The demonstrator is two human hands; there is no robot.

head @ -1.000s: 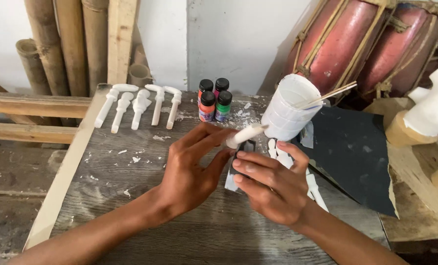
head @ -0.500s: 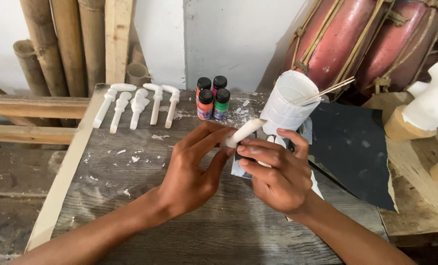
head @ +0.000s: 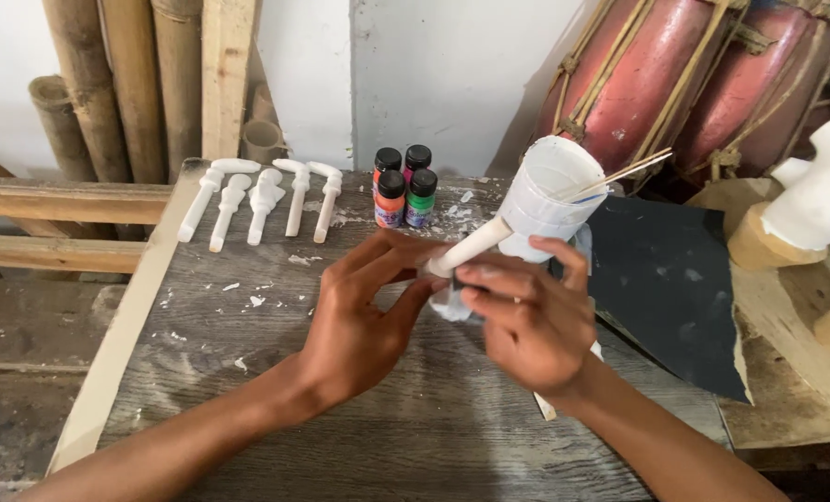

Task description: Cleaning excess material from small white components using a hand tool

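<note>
Both hands meet over the middle of a paint-flecked wooden table (head: 247, 372). My left hand (head: 364, 321) pinches the near end of a small white carved piece (head: 475, 246), a slim stick-like shape that points up and to the right. My right hand (head: 526, 321) closes around the same piece from the right, with a bit of white cloth or paper under the fingers. Just behind the hands stands a white cup (head: 550, 195) with thin sticks (head: 624, 172) in it.
Several white carved pieces (head: 261, 200) lie in a row at the table's back left. Small paint bottles (head: 404, 188) with black caps stand behind the hands. A black sheet (head: 666, 279) lies at right. Two red drums (head: 684, 79), bamboo poles (head: 122, 84) and white shapes (head: 819, 200) surround the table.
The hands have risen slightly and drawn closer together around the white piece; my right hand's fingers have curled over it.
</note>
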